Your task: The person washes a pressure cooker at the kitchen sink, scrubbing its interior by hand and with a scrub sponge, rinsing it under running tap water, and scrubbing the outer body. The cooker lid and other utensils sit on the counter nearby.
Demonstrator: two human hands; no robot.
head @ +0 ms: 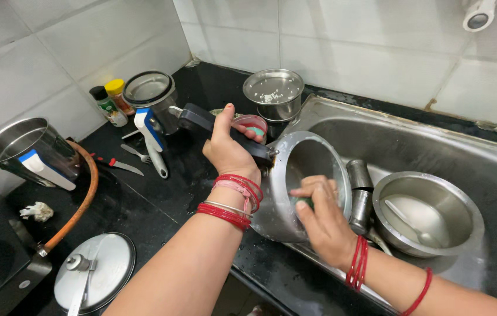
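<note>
You are in the scrubbing step: your left hand (228, 149) has its fingers clamped around the black handle (219, 127) of the pressure cooker (295, 187), which you hold tipped on its side over the counter's front edge, where the counter meets the sink (435, 146), its mouth turned toward the basin. Your right hand (321, 219) reaches into that mouth with its fingers pinched together on a green scrubber (304, 202), pressed against the inner wall near the rim. By the look of it the inside is only partly worked. The next move calls for a firm hold on the handle while you turn the pot a little, so the scrubber meets a fresh stretch of wall. A steel bowl (430, 213) with a spoon (406, 221) lies just beside, in the basin; keep the rim off it
</note>
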